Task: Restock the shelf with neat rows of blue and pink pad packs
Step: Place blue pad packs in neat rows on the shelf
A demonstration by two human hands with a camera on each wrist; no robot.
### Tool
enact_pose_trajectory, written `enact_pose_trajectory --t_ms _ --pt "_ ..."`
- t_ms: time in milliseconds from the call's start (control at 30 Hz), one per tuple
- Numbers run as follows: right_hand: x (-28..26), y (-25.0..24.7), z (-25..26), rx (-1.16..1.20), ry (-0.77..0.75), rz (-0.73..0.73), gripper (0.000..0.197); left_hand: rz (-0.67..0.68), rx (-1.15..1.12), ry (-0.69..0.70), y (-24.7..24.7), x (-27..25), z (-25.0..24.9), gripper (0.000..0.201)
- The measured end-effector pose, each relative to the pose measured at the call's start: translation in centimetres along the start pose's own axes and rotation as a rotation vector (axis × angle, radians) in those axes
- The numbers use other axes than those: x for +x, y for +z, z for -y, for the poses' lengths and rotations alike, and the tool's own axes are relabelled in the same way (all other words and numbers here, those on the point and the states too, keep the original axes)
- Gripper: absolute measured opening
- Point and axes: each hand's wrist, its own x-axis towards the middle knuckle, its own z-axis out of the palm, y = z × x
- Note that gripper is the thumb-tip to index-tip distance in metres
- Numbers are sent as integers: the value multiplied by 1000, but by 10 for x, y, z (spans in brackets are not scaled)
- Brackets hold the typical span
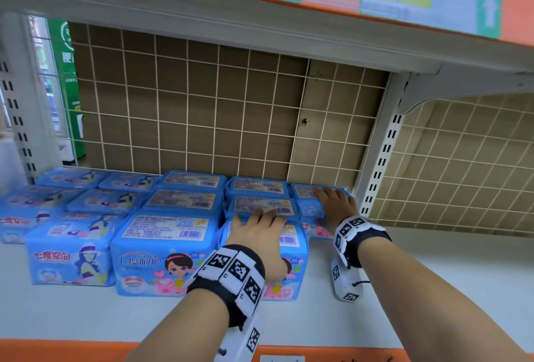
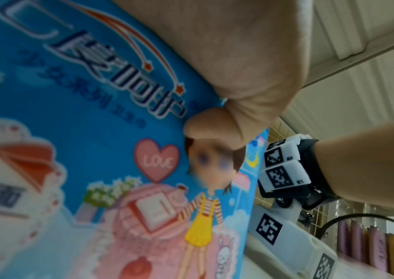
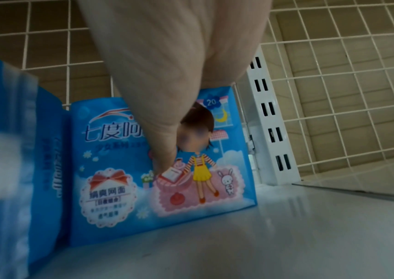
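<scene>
Blue pad packs stand in rows on the white shelf (image 1: 419, 280). My left hand (image 1: 268, 237) lies over the front pack (image 1: 291, 240) of the fourth row, fingers across its top. In the left wrist view its thumb (image 2: 205, 122) presses that pack's printed face (image 2: 83, 151). My right hand (image 1: 335, 205) grips a single pack (image 1: 312, 213) at the far right, close to the back grid. The right wrist view shows this pack (image 3: 110, 179) upright on the shelf, the thumb (image 3: 165, 151) running down its front.
More blue packs fill the rows to the left (image 1: 164, 249) (image 1: 69, 254). A wire grid (image 1: 202, 101) backs the shelf and a slotted white post (image 1: 378, 159) stands just right of the last pack. The upper shelf (image 1: 260, 23) hangs low overhead. Bare shelf board lies to the right.
</scene>
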Motion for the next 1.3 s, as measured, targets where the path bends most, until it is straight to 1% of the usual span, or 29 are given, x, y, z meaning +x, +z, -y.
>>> enact_pose_trajectory --t_ms 67,200,267,333,400,467,500,567,633,733,767,833,900,933,967,1000,1067,1133,1200,1267,1300 --pt "-3 -2 3 -21 38 5 81 2 6 -3 -1 0 0 79" --pt "-11 -11 10 -7 85 37 93 16 4 -9 -1 1 -1 86" --pt "-18 -16 10 42 96 -4 93 40 -7 -18 -3 0 -1 93" --pt "-31 -24 10 108 107 -30 83 50 -2 -24 -3 0 -1 95" --pt "-48 -33 6 162 98 3 64 41 24 -26 -4 0 -3 89" --pt "-71 -40 0 231 56 12 45 45 52 -38 -5 -1 -5 83" --pt "-85 -43 -4 298 20 1 40 58 62 -53 -6 -2 -6 82" --pt "-118 -48 -13 418 -65 -37 34 93 95 -92 -9 -4 -11 84" --pt "-150 -51 -23 476 -116 -46 33 117 157 -135 -13 -8 -19 86" --pt "-190 -45 -38 520 -138 -45 35 76 166 -161 -15 -21 -46 79" --pt "-201 -42 -43 548 -144 -52 35 52 113 -148 -15 -28 -57 80" --pt "-225 -33 -50 626 -162 -72 32 -35 -115 -117 -10 -49 -82 84" --pt "-247 -23 -56 740 -166 -104 26 -187 -401 -97 2 -80 -104 78" --pt "-258 -17 -58 808 -161 -107 24 -233 -510 -99 12 -100 -115 72" --pt "-270 -9 -59 872 -161 -100 21 -243 -583 -109 25 -121 -125 68" --pt "-281 1 -60 930 -162 -85 19 -225 -630 -119 42 -141 -134 64" --pt "-304 29 -60 1025 -156 -17 16 -105 -680 -165 85 -179 -150 58" --pt "-329 71 -59 1071 -131 78 16 86 -681 -248 138 -212 -163 55" --pt "-355 123 -57 1094 -92 178 16 266 -649 -380 196 -240 -170 48" --pt "-384 181 -55 1139 -1 298 16 444 -607 -500 256 -270 -174 39" --pt "-400 211 -55 1143 60 361 17 535 -587 -525 284 -285 -176 38"
